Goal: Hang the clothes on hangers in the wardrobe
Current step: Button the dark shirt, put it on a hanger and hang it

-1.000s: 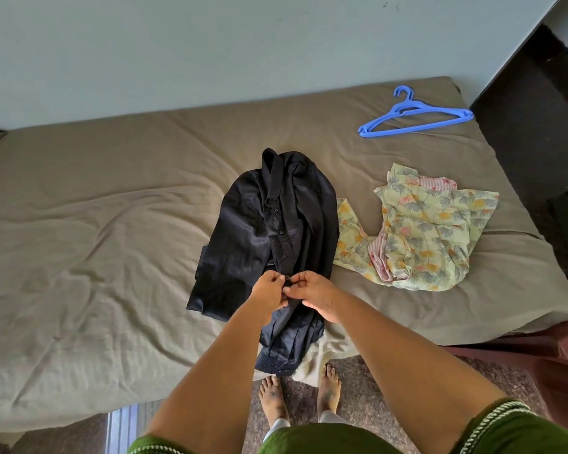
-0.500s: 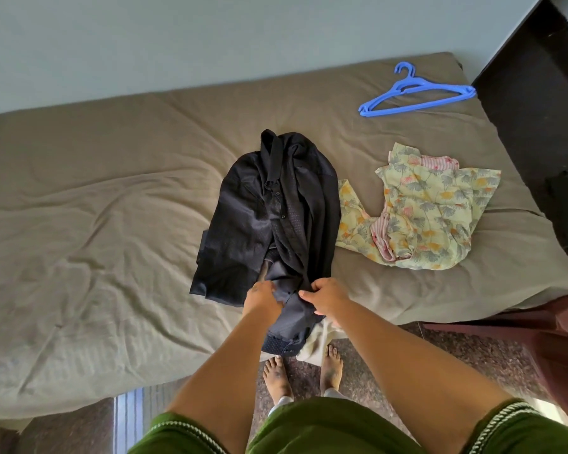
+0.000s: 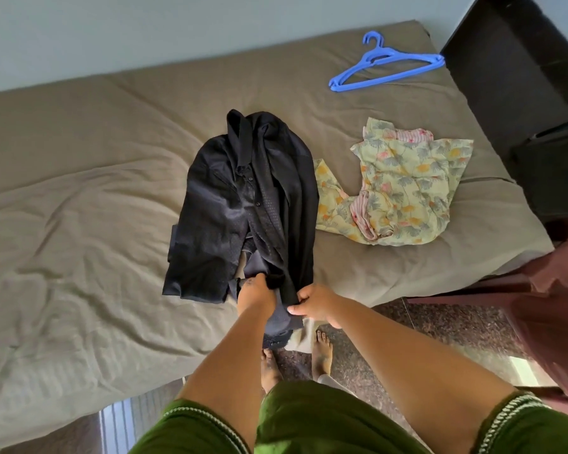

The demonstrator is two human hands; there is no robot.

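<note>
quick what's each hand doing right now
Left hand: fingers tucked into the dark shirt near its hem, gripping it.
Right hand: pinching the shirt's hem edge.

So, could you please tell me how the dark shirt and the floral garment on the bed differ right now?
The dark shirt is plain and near black; the floral garment is pale yellow with a flower print. The dark shirt is gripped at its lower end by the left hand and right hand, while the floral garment lies untouched. The dark shirt's end hangs over the bed's edge; the floral garment lies wholly on it. Both are crumpled and off the blue hanger.
</note>
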